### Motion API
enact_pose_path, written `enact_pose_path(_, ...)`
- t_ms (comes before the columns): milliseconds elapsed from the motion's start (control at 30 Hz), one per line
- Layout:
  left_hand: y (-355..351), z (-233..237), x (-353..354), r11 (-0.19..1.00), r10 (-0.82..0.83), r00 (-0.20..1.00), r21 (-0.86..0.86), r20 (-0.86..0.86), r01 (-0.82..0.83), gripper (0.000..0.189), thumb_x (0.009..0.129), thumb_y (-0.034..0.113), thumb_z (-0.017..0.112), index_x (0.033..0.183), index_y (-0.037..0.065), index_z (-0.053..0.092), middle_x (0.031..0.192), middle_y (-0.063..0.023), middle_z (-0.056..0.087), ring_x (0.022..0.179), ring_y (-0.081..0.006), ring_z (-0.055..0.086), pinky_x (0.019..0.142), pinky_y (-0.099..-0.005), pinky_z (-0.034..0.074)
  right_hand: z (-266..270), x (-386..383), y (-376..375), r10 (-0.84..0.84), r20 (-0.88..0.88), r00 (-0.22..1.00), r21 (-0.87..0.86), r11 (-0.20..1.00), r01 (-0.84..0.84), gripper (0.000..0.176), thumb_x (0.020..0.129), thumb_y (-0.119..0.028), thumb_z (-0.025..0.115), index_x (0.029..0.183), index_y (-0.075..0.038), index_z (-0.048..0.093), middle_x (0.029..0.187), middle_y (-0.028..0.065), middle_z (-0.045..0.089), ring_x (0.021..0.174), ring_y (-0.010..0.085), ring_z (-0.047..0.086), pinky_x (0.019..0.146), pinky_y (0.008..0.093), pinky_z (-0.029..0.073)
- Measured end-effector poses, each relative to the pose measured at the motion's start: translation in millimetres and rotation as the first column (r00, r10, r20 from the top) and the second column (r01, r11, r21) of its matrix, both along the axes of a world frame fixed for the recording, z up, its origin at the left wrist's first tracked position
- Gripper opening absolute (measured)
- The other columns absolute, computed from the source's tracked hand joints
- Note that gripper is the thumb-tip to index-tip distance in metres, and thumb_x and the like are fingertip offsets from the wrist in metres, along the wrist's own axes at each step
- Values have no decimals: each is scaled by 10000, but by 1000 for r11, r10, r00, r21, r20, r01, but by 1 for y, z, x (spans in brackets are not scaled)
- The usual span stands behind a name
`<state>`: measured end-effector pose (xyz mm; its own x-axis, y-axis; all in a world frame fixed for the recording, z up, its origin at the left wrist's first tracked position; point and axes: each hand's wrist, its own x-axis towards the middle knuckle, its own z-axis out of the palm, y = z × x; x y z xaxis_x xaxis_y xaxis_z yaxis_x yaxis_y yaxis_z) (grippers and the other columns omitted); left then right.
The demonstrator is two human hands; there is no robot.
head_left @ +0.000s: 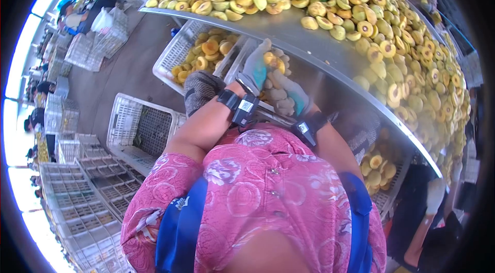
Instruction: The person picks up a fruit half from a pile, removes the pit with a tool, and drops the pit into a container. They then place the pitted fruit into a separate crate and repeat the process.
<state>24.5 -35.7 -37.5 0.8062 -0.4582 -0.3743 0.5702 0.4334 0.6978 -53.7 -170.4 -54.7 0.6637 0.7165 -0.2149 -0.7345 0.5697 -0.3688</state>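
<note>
Pitting, likely: left hand (255,69) grips a peach half (271,60), right hand (290,93) curled shut beside it; next needs release over crate (166,61) below

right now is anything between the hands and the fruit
Nothing visible. The left hand holds the fruit, and the right hand sits just beside it, both below the table edge, above a crate.
</note>
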Motion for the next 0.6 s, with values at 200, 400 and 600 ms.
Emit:
enact_pose_path(200,4,-13,3,988,157,985,6,-70,-157,467,948,491,528,961,26,566,909,-166,642,770,-340,655,682,-464,578,-37,11,0,101,-8,995,183,978,-98,417,988,-522,443,992,-112,520,578,-77,358,356,30,272,311,193,226)
enact_pose_path(400,84,-60,90,874,364,931,-349,11,-337,431,973,481,475,992,70,603,929,-98,661,876,-265,653,799,-429,552,-32,9,-12,38,18,999,121,992,-40,417,997,-532,403,1003,-132,522,592,-61,368,370,50,315,325,203,277)
enact_pose_path(600,227,-30,136,562,158,868,679,472,-472,585,917,483,559,1287,31,550,1186,-146,632,1055,-254,626,904,-335,494,-88,29,-23,43,72,996,-801,598,32,508,949,-591,451,950,-94,556,704,54,563,478,201,542,423,340,438)
